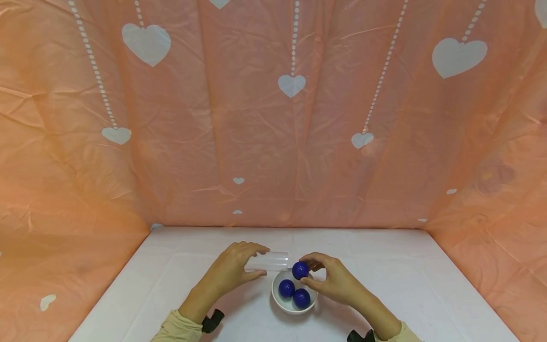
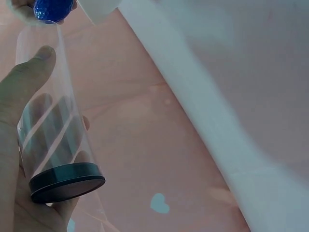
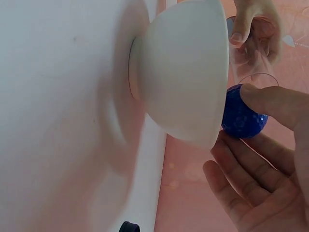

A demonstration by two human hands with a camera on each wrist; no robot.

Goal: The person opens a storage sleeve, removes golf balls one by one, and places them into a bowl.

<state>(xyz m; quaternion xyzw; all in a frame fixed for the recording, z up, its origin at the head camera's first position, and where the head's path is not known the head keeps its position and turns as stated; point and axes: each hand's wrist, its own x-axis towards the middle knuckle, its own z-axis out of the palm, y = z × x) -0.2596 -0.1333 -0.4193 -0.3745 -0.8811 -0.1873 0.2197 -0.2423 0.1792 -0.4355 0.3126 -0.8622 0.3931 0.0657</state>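
Note:
My left hand (image 1: 234,267) grips a clear plastic tube (image 1: 273,261) lying nearly level, its open end toward the right. In the left wrist view the tube has a black cap (image 2: 67,182) at its other end, and nothing is inside. Between thumb and fingers my right hand (image 1: 335,280) pinches a blue dimpled golf ball (image 1: 300,270), held over the far rim of a white bowl (image 1: 293,312), close to the tube's open end. Two more blue balls, a left one (image 1: 287,288) and a right one (image 1: 301,298), sit in the bowl.
A white-covered table (image 1: 171,285) lies under the hands. Behind it and at both sides hangs an orange sheet (image 1: 256,142) with white hearts. Black wrist straps, one on the left (image 1: 212,321) and one on the right (image 1: 361,336), sit by the sleeves.

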